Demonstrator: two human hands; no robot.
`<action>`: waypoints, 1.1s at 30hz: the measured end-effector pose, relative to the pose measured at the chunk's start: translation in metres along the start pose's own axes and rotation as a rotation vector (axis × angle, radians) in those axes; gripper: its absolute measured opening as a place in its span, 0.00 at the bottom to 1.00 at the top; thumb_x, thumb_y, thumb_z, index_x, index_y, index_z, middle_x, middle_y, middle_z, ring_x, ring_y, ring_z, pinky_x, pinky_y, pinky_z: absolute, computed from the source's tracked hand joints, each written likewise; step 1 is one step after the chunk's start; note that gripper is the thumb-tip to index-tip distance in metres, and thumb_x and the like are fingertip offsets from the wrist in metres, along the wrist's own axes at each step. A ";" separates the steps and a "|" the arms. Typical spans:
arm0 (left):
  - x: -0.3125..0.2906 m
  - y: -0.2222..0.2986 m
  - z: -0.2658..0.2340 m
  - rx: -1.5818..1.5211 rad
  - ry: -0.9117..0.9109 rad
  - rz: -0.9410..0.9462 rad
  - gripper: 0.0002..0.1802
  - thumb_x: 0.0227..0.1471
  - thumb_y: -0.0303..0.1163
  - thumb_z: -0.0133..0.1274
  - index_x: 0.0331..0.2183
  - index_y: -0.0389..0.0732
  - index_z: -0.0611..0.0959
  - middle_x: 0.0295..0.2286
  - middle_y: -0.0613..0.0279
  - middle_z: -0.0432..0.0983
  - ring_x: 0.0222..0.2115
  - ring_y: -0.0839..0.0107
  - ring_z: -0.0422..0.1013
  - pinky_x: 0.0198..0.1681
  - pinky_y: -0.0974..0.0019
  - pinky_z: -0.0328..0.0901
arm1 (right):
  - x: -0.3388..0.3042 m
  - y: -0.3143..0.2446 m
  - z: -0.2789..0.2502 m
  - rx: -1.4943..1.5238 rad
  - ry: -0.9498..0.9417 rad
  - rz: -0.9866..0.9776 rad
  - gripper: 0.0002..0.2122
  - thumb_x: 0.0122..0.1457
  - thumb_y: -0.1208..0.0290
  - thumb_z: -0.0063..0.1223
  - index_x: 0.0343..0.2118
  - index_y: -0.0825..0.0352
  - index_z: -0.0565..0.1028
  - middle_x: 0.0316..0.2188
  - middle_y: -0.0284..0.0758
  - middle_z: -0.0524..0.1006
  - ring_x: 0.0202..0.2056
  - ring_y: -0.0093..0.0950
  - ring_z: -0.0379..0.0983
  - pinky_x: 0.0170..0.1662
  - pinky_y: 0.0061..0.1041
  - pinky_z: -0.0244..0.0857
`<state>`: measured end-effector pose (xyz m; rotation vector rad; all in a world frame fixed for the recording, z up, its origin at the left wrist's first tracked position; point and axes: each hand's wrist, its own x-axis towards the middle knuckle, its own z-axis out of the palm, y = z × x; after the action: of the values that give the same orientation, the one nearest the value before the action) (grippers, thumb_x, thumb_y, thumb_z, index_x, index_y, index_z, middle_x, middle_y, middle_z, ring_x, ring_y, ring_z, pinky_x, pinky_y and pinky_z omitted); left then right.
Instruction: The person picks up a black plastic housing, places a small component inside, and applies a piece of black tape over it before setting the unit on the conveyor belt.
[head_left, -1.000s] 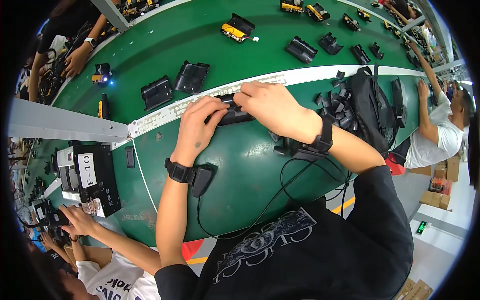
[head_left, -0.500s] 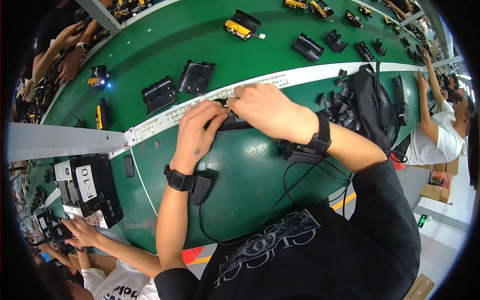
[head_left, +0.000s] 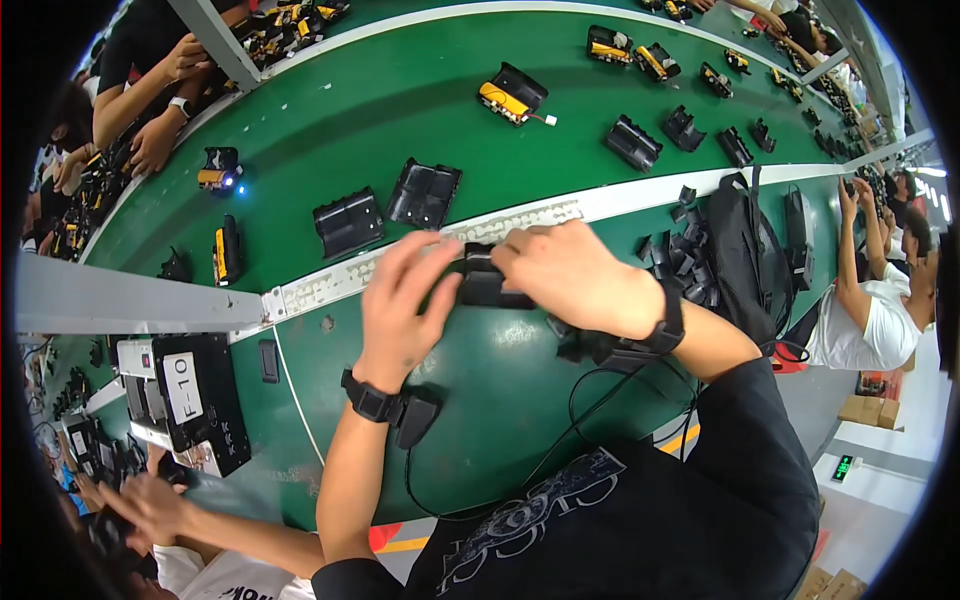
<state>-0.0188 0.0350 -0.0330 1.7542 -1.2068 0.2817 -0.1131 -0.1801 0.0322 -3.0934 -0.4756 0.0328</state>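
A black plastic housing half (head_left: 487,286) lies at the near side of the white rail, over the green bench. My right hand (head_left: 585,278) is closed on its right end, fingers bent over the top edge. Beside its left end, my left hand (head_left: 400,310) has its fingers spread and slightly blurred, with nothing visible between them. Part of the housing is hidden under my right fingers. Past the rail, two more black housing halves (head_left: 349,222) (head_left: 425,193) lie on the green belt. Both my wrists wear black straps with a small cabled unit.
Small black plastic parts (head_left: 680,262) are piled right of my right hand, beside a black bag (head_left: 745,250). A labelled black-and-white machine (head_left: 185,395) stands left. Housings with yellow batteries (head_left: 511,98) lie on the belt. A grey post (head_left: 150,300) juts in left. Co-workers sit on both sides.
My left hand has come off the housing and its fingers have spread. The housing now shows more between my hands. The head view has shifted, so the scene sits lower.
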 end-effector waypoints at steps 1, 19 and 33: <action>-0.005 -0.003 -0.003 0.006 0.088 -0.082 0.21 0.53 0.20 0.66 0.50 0.42 0.87 0.46 0.57 0.81 0.34 0.62 0.77 0.44 0.59 0.71 | -0.001 0.008 -0.003 -0.004 -0.001 -0.005 0.09 0.58 0.67 0.64 0.37 0.66 0.79 0.35 0.39 0.82 0.39 0.40 0.83 0.39 0.39 0.76; -0.017 -0.017 -0.007 -0.007 0.118 -0.221 0.21 0.56 0.21 0.63 0.52 0.42 0.85 0.43 0.59 0.82 0.28 0.64 0.76 0.38 0.59 0.70 | 0.115 0.180 0.011 0.062 0.205 0.674 0.15 0.65 0.57 0.61 0.44 0.66 0.84 0.42 0.46 0.85 0.47 0.47 0.82 0.50 0.43 0.77; -0.008 -0.018 0.000 0.018 0.075 -0.203 0.17 0.55 0.23 0.64 0.48 0.42 0.86 0.40 0.61 0.81 0.31 0.61 0.75 0.38 0.57 0.67 | 0.321 0.174 0.026 1.465 0.232 0.448 0.16 0.69 0.63 0.60 0.49 0.72 0.80 0.39 0.37 0.85 0.40 0.25 0.84 0.44 0.26 0.80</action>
<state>-0.0073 0.0405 -0.0483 1.8493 -0.9670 0.2362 0.2444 -0.2497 -0.0022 -1.6541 0.2231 0.0129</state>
